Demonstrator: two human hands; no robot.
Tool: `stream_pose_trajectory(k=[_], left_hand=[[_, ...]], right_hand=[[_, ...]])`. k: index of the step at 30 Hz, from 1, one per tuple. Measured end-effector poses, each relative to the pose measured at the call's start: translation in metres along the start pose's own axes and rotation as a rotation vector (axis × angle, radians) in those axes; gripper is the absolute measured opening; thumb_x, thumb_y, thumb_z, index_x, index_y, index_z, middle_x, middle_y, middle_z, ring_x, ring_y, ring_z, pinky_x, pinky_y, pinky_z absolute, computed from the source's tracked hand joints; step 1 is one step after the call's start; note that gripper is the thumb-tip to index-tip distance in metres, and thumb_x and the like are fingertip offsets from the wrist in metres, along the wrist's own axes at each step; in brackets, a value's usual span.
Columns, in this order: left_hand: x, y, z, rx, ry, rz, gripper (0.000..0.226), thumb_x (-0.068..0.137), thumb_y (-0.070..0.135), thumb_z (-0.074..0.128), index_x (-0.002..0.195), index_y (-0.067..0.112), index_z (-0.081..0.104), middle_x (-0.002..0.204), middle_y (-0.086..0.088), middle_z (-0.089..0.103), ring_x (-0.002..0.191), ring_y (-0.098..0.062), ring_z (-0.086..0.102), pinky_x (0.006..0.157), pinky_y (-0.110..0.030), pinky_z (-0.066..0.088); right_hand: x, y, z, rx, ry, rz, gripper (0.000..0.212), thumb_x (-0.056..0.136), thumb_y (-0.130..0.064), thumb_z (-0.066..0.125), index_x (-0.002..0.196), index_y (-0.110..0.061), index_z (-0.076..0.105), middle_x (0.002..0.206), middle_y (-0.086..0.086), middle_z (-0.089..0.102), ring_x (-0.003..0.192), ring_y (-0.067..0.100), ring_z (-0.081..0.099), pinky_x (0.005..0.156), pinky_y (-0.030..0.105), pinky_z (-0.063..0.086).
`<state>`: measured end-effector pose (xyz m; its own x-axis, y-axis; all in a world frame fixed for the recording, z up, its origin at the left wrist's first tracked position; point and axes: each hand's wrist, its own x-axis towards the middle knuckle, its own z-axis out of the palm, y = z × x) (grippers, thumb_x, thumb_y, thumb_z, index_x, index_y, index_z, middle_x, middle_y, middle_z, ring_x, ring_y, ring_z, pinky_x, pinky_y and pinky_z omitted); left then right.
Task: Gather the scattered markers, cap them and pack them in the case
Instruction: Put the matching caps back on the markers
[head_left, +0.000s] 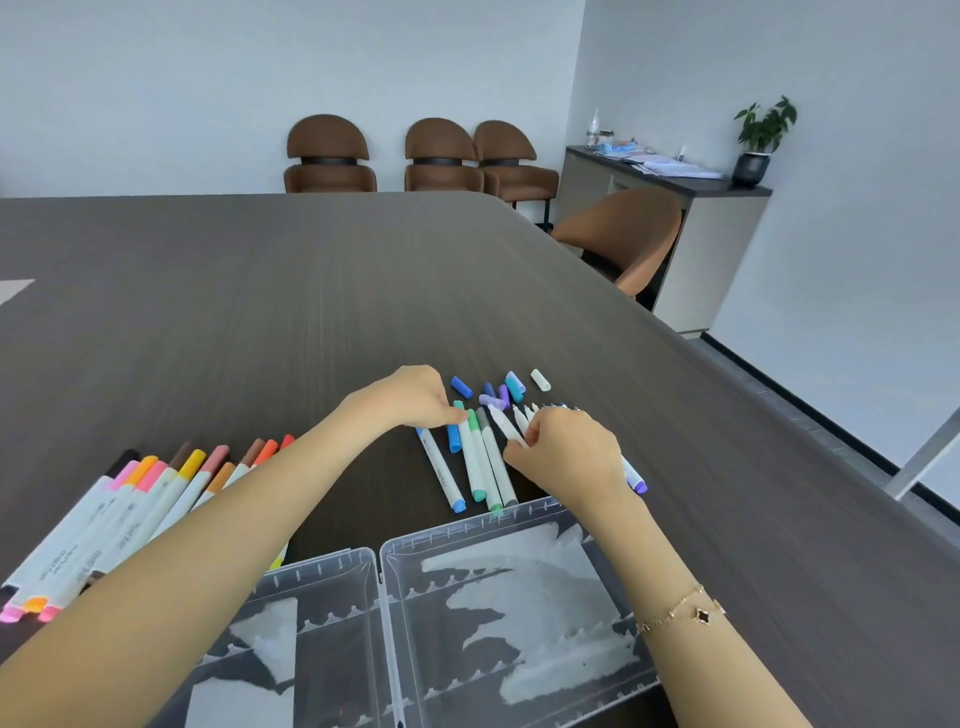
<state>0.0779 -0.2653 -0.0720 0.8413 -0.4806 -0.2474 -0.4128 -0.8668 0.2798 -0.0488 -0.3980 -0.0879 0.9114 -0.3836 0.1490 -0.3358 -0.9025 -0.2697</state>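
Several white-barrelled markers (478, 457) in blue, green and grey lie side by side on the dark table. My left hand (415, 395) touches the capped tops of the green ones with its fingertips. My right hand (566, 457) grips an uncapped white marker (506, 426) and covers more uncapped ones beside it. Loose caps (498, 392) in blue, purple, teal and white lie just beyond the markers. The clear plastic case (467, 540) lies open and empty at the near edge.
A row of capped warm-coloured markers (156, 493) lies at the left, partly under my left forearm. Brown chairs (441, 156) stand along the far wall, another at the table's right edge (623, 234). A sideboard with a plant (758, 140) is at the right.
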Motion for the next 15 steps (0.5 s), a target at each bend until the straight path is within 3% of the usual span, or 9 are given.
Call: stream_pose_trajectory(k=[3, 5, 7, 10, 15], left_hand=[[-0.004, 0.0, -0.009, 0.022, -0.042, 0.068, 0.046, 0.09, 0.052, 0.051, 0.086, 0.008, 0.066, 0.07, -0.001, 0.047, 0.063, -0.013, 0.045, 0.061, -0.024, 0.038], [-0.01, -0.002, -0.016, 0.034, -0.092, 0.118, 0.041, 0.084, 0.053, 0.06, 0.096, 0.014, 0.068, 0.088, 0.004, 0.061, 0.082, -0.013, 0.058, 0.078, -0.027, 0.048], [-0.016, -0.003, -0.018, 0.076, -0.13, 0.14, 0.041, 0.077, 0.05, 0.07, 0.103, 0.018, 0.065, 0.099, 0.007, 0.062, 0.094, -0.013, 0.059, 0.087, -0.03, 0.049], [-0.018, -0.001, -0.014, 0.106, -0.15, 0.158, 0.041, 0.076, 0.043, 0.074, 0.107, 0.02, 0.061, 0.101, 0.007, 0.059, 0.095, -0.013, 0.058, 0.086, -0.028, 0.049], [-0.015, -0.003, -0.015, 0.012, -0.041, 0.134, 0.037, 0.08, 0.042, 0.07, 0.106, 0.016, 0.064, 0.103, 0.003, 0.061, 0.097, -0.015, 0.059, 0.085, -0.031, 0.049]], right_hand=[[-0.001, 0.0, -0.005, 0.237, -0.003, 0.028, 0.031, 0.084, -0.036, 0.056, 0.075, -0.007, 0.062, 0.06, 0.001, 0.051, 0.055, 0.013, 0.043, 0.052, 0.022, 0.037], [-0.001, 0.0, -0.009, 0.439, -0.036, 0.038, 0.034, 0.084, -0.033, 0.058, 0.079, 0.0, 0.064, 0.061, 0.005, 0.051, 0.055, 0.014, 0.043, 0.054, 0.023, 0.039], [-0.002, -0.001, -0.014, 0.584, -0.081, 0.056, 0.033, 0.085, -0.03, 0.059, 0.076, 0.002, 0.063, 0.057, 0.005, 0.046, 0.052, 0.013, 0.039, 0.053, 0.023, 0.037], [-0.004, -0.003, -0.018, 0.667, -0.148, 0.083, 0.031, 0.087, -0.03, 0.059, 0.068, -0.006, 0.058, 0.05, -0.001, 0.036, 0.045, 0.01, 0.034, 0.049, 0.019, 0.032], [-0.002, -0.002, -0.019, 0.674, -0.167, 0.097, 0.027, 0.088, -0.028, 0.058, 0.071, -0.007, 0.058, 0.052, -0.001, 0.039, 0.046, 0.009, 0.037, 0.049, 0.017, 0.033]])
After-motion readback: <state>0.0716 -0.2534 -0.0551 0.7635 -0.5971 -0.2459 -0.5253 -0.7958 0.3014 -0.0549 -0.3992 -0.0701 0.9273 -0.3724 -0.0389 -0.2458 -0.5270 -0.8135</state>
